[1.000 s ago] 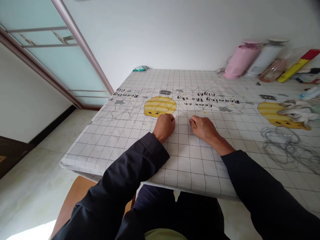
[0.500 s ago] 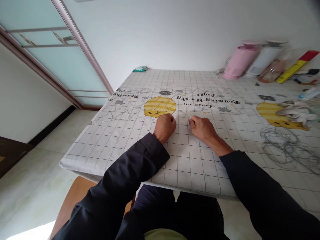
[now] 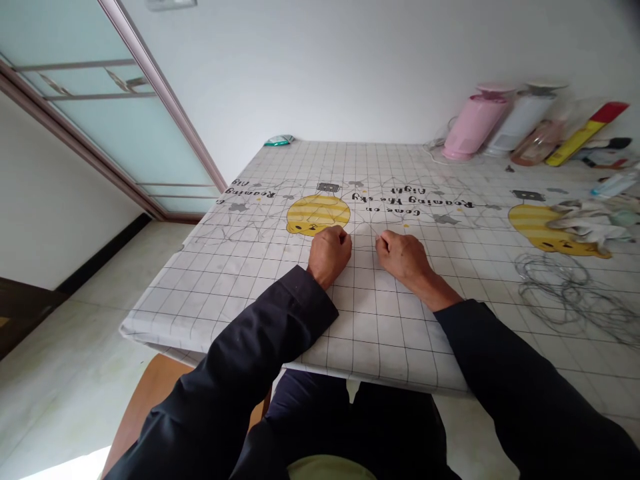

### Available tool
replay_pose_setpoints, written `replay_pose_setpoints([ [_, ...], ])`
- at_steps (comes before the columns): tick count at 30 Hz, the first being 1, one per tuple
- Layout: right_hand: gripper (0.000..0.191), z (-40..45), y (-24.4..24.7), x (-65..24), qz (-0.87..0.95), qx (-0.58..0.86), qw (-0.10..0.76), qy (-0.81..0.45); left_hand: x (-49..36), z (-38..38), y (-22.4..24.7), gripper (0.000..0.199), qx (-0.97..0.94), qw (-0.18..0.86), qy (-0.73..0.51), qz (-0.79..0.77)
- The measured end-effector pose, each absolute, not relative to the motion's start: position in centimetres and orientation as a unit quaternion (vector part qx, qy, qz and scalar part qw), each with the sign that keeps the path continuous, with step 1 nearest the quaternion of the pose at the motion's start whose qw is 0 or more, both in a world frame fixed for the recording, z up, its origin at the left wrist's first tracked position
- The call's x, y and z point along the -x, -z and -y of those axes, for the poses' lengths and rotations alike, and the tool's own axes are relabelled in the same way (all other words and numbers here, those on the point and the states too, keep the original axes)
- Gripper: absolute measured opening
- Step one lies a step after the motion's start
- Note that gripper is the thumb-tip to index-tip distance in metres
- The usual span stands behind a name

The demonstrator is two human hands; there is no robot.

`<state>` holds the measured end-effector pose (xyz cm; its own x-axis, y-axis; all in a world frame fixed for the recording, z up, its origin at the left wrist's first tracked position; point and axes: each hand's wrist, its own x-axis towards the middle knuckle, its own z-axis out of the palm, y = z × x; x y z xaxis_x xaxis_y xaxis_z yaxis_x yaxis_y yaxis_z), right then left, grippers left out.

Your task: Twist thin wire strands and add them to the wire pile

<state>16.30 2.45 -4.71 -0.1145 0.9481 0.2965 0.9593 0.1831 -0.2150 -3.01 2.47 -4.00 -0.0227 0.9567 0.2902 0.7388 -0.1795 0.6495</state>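
My left hand (image 3: 330, 253) is closed in a fist on the checked tablecloth (image 3: 240, 280), just below a printed yellow striped bear balloon (image 3: 319, 212). A short gap to the right, my right hand (image 3: 403, 257) is also closed, its thumb and forefinger pinched together and facing the left hand. Faint thin lines run over the cloth near the fingertips; whether these are a fine strand or part of the print, I cannot tell. Whatever the fingers hold is hidden or too small to name.
A loose coil of thin grey wire (image 3: 570, 293) lies at the right, beside a crumpled cloth (image 3: 585, 223). Along the wall stand a pink cylinder-shaped device (image 3: 475, 127), a white one (image 3: 523, 123) and a yellow-red box (image 3: 585, 137). A green packet (image 3: 279, 141) lies at the far left corner.
The view has shifted slightly, so the things on the right sit a little further left. Both hands stay closed in nearly the same place on the cloth.
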Motion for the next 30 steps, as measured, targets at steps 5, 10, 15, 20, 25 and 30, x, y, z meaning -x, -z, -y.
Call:
replay_pose_setpoints([
  [5, 0.034, -2.5, 4.9, -16.5, 0.753, 0.638, 0.161, 0.010, 3.0, -2.1, 3.4, 0.019, -0.693, 0.132, -0.313, -0.635],
  [10, 0.032, -2.5, 4.8, -16.4, 0.752, 0.644, 0.142, 0.004, 3.0, -1.9, 3.0, 0.020, -0.682, 0.136, -0.266, -0.668],
  [15, 0.032, -2.7, 5.0, -16.3, 0.761, 0.635, 0.131, 0.012, 3.1, -2.1, 2.9, 0.019, -0.684, 0.129, -0.236, -0.678],
  [20, 0.034, -2.7, 5.2, -16.0, 0.766, 0.633, 0.106, 0.023, 3.4, -2.4, 2.9, 0.020, -0.676, 0.123, -0.220, -0.692],
  [25, 0.040, -2.5, 4.9, -15.7, 0.768, 0.634, 0.080, 0.030, 3.3, -2.2, 2.9, 0.022, -0.680, 0.120, -0.219, -0.690],
  [30, 0.039, -2.9, 4.6, -15.5, 0.770, 0.635, 0.053, 0.024, 3.3, -2.1, 2.6, 0.022, -0.682, 0.115, -0.197, -0.694],
])
